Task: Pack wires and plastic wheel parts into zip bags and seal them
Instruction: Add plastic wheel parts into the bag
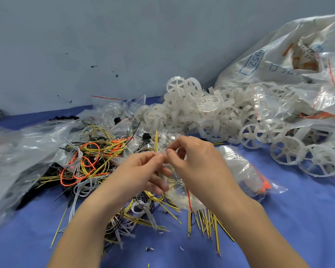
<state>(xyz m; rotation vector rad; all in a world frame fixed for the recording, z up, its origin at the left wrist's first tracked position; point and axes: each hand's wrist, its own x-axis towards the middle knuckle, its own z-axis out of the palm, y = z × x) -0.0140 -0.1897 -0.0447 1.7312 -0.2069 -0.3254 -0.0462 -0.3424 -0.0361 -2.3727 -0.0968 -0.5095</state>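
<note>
Two bare hands meeting above a blue table (pixel 278 229), left hand (pixel 141 171) and right hand (pixel 197 161) both pinching the top edge of a clear zip bag (pixel 179 198), held over tangled wires (pixel 89 161), white plastic wheels (pixel 211 117) heaped behind, a filled bag (pixel 246 171) lying just right.

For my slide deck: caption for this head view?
Both hands pinch a clear zip bag above tangled wires, wheels behind.
</note>
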